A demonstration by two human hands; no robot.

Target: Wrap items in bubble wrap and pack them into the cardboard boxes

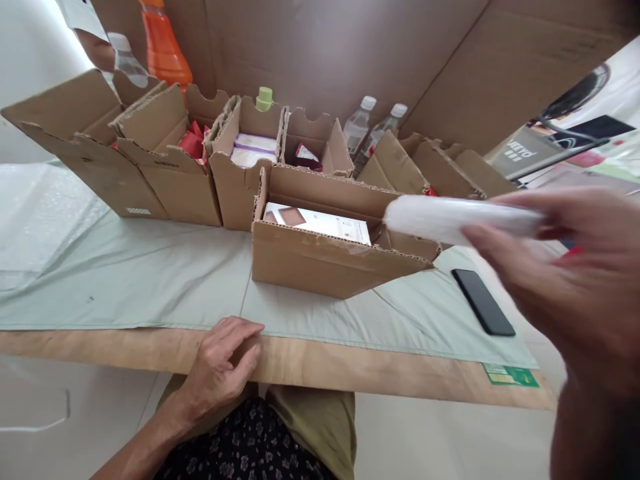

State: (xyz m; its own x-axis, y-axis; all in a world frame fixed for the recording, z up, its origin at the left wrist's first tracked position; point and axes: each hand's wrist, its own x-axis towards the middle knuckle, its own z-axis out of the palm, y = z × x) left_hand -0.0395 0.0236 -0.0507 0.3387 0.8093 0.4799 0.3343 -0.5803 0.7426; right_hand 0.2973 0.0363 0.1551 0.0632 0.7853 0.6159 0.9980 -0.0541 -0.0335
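Note:
My right hand (570, 267) grips a white, rounded, elongated pack (440, 219), slightly blurred, with the thumb on its near side. The pack is held above the right end of a narrow cardboard box (305, 257). Inside that box lies a white printed carton (320, 223) with brown pictures on it. My left hand (225, 360) rests on the wooden front edge of the table (140, 347). Its fingers are loosely bent, the thumb stands apart, and nothing shows in it.
Behind stands a row of cardboard bins (170, 187) holding red packets (193, 141) and white-purple packs (255, 143). An orange bottle (165, 50) and clear bottles (359, 123) stand farther back. A black phone (483, 301) lies at right; bubble wrap (45, 213) lies at left.

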